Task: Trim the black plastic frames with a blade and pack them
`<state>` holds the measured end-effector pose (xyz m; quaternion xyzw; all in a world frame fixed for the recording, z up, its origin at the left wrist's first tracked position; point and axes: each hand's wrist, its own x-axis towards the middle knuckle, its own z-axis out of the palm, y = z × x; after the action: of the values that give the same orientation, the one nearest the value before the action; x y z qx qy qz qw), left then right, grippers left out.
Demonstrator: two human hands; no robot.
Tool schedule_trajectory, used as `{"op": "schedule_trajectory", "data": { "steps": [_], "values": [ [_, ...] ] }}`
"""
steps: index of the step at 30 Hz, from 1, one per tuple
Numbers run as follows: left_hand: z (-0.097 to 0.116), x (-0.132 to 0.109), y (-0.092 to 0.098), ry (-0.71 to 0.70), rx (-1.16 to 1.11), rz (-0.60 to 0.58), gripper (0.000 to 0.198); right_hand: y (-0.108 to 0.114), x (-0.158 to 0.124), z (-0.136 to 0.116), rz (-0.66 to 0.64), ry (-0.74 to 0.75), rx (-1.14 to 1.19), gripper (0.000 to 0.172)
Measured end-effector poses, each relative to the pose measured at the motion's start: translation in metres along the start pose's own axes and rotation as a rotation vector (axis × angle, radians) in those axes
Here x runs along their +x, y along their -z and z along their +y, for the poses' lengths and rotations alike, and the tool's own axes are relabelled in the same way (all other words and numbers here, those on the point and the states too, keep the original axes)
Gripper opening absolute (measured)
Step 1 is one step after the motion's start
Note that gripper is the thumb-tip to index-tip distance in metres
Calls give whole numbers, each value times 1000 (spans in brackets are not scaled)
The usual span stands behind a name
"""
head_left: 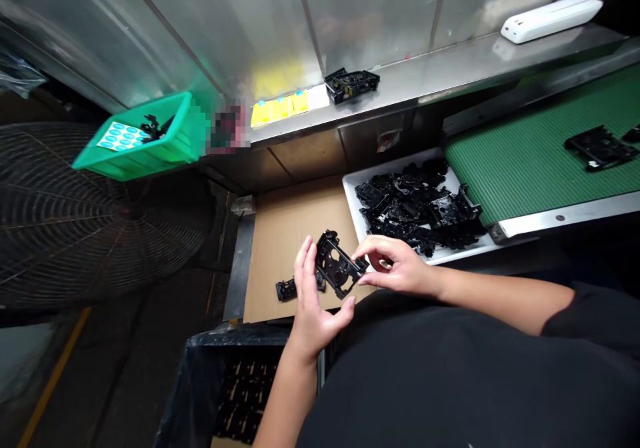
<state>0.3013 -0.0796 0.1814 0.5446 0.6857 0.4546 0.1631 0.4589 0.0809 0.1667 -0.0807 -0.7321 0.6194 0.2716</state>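
1. Head view, right: green conveyor belt (530, 135), two black belt parts (597, 147) on it, one cut off at frame edge.
2. Center: surface covered by cardboard sheet (300, 215).
3. Bottom, left of center: dark-lined bin (200, 365), rows of dark pieces (250, 381) inside; maybe finished ones, too dim to confirm.
4. Right of center: white tray (351, 198) heaped with black parts (410, 198); plenty seems left.
5. Lower center: left hand (315, 321), fingers spread from thumb along held part's left edge, can't tell if pressing. Right hand (400, 268), fingers clamped on its right end.
6. Center: held part (340, 276), raised over cardboard between hands; looks mid-handling, not yet set down.
7. Left of it: loose part (287, 291) on cardboard, partly behind left hand.
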Motion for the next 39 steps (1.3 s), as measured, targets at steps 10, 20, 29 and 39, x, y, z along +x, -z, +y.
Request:
{"op": "schedule_trajectory", "data": {
  "steps": [10,20,29,39],
  "values": [
    [15,2,-11,141,-427,30,97,4,-6,-7,29,114,21,28],
    [33,0,-11,164,-385,-44,97,15,-11,-11,-18,235,-127,27],
    [19,7,-13,19,-234,14,116,27,-18,-11,-10,271,-115,27],
    [32,11,-22,122,-383,-22,100,29,-16,-7,-24,288,-51,29]
  ]
}}
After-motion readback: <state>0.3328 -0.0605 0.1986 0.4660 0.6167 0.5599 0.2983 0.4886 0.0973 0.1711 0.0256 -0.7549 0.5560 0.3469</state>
